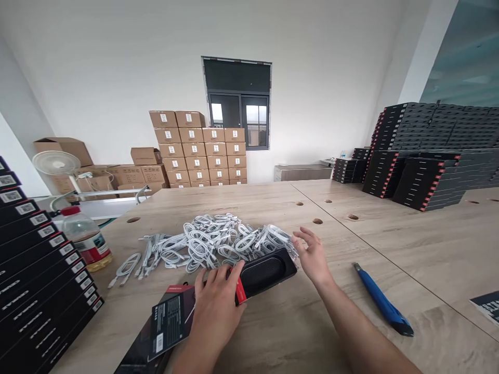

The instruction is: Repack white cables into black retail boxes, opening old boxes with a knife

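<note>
My left hand (220,301) is closed over the left end of a black tray (268,272) with an oval recess and a red strip. The tray is tilted above the table, its left end hidden under my fingers. My right hand (312,254) is open, fingers spread, just beyond the tray's right end and beside the pile of coiled white cables (212,239). Below my left hand lie a dark printed card (167,324) and a dark flat box (136,345), partly covered by the card.
A tall stack of black boxes (42,280) stands at the left, beside a plastic bottle (86,239) with a red cap. A blue utility knife (382,301) lies at the right. More black boxes (421,179) are stacked at the back right of the wooden table (288,332).
</note>
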Tool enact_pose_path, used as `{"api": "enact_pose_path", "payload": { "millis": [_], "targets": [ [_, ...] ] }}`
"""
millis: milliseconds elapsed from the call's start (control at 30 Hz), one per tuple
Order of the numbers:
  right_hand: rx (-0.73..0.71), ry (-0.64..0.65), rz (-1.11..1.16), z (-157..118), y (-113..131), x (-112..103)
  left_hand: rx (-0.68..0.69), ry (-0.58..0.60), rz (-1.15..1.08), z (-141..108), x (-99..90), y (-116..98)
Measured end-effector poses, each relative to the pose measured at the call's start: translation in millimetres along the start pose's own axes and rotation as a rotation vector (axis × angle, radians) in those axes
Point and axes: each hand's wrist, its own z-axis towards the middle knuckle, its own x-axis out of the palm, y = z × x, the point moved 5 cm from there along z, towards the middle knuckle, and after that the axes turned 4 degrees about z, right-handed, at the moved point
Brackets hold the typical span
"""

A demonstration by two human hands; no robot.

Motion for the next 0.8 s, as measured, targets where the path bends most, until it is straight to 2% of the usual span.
{"api": "enact_pose_path", "payload": {
  "millis": [100, 200, 333, 400, 567, 667, 800],
  "targets": [
    [0.073, -0.015, 0.025, 5.7, -11.3, -2.9, 0.024, -0.075, -0.018, -0.9, -8.2, -0.8],
    [0.081, 0.044, 0.070, -8.1, -1.4, 10.6, 0.105, -0.171, -0.062, -2.9, -16.1, -6.4],
    [0.005, 0.284, 0.146, -55.0, 37.6, 47.7, 0.262, -0.254, -0.160, -8.4, -21.8, -26.5],
    [0.036, 0.398, 0.224, -73.2, 54.3, 59.6, 0.303, -0.289, -0.209, -11.2, -24.4, -34.4],
    [0.274, 0.652, 0.575, -79.5, 70.8, 61.7, 0.231, -0.398, -0.340, -15.8, -34.3, -30.8],
    [0.288, 0.821, 0.709, -82.1, 80.0, 60.8, 0.176, -0.375, -0.453, -18.4, -34.2, -23.0],
    [0.271, 0.901, 0.799, -93.1, 91.5, 64.4, 0.235, -0.370, -0.764, -24.5, -31.9, -18.1]
  ]
}}
